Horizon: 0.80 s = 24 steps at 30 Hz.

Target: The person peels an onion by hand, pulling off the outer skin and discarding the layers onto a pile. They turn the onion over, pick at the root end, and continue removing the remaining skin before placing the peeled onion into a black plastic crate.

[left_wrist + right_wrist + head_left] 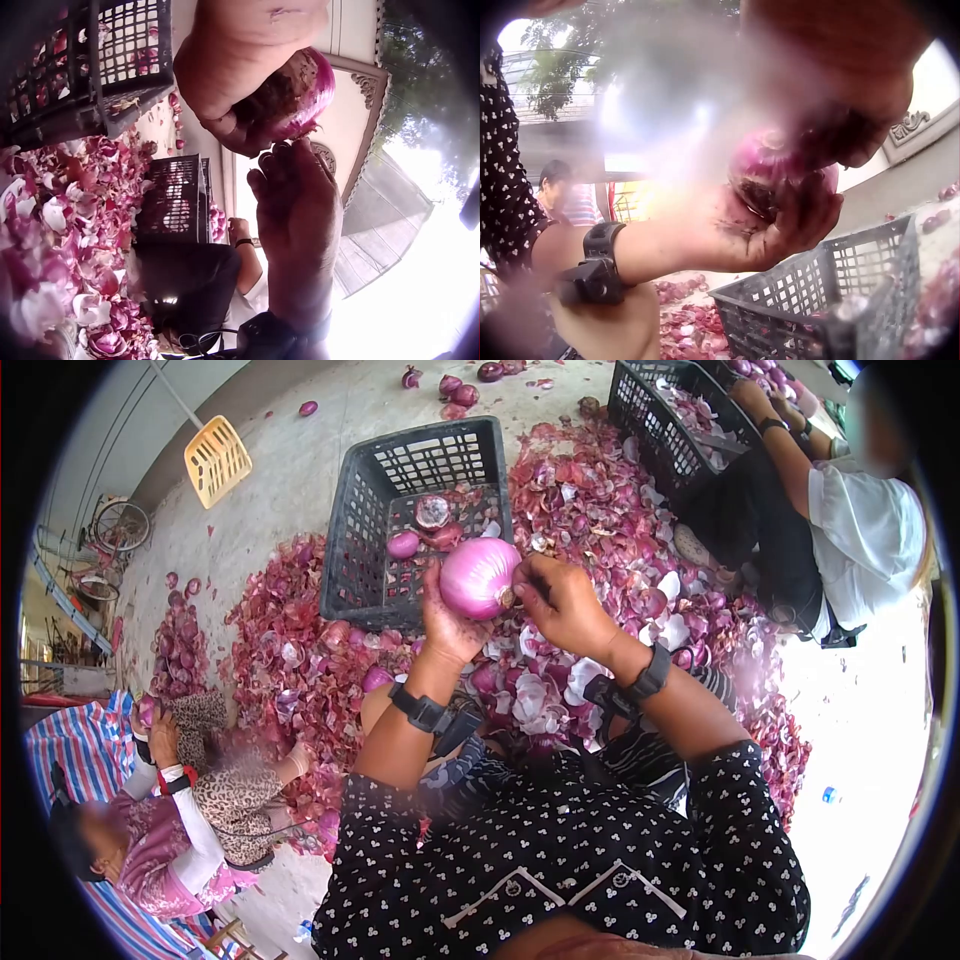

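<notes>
A large, glossy purple onion (478, 578) rests in my left hand (450, 625), whose fingers cup it from the side and below. My right hand (568, 605) pinches at the onion's stubby brown end with thumb and fingertips. In the left wrist view, brown dirt or old skin marks the side of the onion (304, 90) near the palm. Just beyond the hands stands a black plastic crate (343, 540). Inside it lie a small purple onion (403, 545), a pale-topped one (432, 512) and loose skins.
Onion skins (290, 620) heap around the crate and my legs. A person in white (865, 525) works by another black crate (655, 445) at right. Someone in pink (150, 860) holds an onion at left. A yellow slotted scoop (217, 460) stands at the back left.
</notes>
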Each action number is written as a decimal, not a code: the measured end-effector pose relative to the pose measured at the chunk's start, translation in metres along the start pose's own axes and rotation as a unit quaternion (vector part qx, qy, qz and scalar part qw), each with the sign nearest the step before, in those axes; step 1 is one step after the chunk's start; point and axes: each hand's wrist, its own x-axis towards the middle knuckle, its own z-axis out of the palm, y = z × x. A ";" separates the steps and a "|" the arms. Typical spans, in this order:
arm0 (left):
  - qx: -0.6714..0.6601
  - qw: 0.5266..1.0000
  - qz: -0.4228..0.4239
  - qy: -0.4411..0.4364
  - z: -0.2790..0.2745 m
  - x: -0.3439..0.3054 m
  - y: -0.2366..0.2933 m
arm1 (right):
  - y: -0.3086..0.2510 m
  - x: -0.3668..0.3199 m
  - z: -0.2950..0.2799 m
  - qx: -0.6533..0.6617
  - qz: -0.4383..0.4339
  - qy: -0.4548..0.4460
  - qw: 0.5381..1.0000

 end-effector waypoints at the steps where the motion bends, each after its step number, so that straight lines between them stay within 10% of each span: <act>1: -0.001 1.000 0.017 0.015 0.000 0.001 -0.001 | -0.001 -0.001 -0.001 0.103 0.032 -0.044 0.993; 5: 0.040 0.997 0.051 0.045 0.000 0.004 -0.001 | 0.000 -0.004 0.003 0.157 0.007 -0.067 0.985; 8: 0.119 0.992 0.039 0.032 -0.003 0.005 -0.003 | 0.006 0.009 -0.001 -0.097 -0.081 0.123 0.984; 10: 0.141 0.988 0.043 0.044 0.002 0.002 -0.010 | 0.018 0.008 0.001 -0.106 -0.071 0.074 0.989; 12: 0.275 0.956 0.059 0.085 -0.004 -0.001 -0.016 | 0.027 0.008 0.012 0.181 0.077 0.011 0.980; 14: 0.268 0.958 0.068 0.073 -0.008 -0.006 -0.013 | 0.027 0.011 0.001 0.426 0.276 0.036 0.861; 17: 0.336 0.934 0.124 0.020 0.001 -0.008 -0.007 | 0.038 0.012 -0.010 0.567 0.309 0.015 0.763; 24: 0.470 0.834 0.286 -0.050 -0.005 -0.004 -0.017 | 0.038 0.009 -0.008 0.610 0.291 0.004 0.737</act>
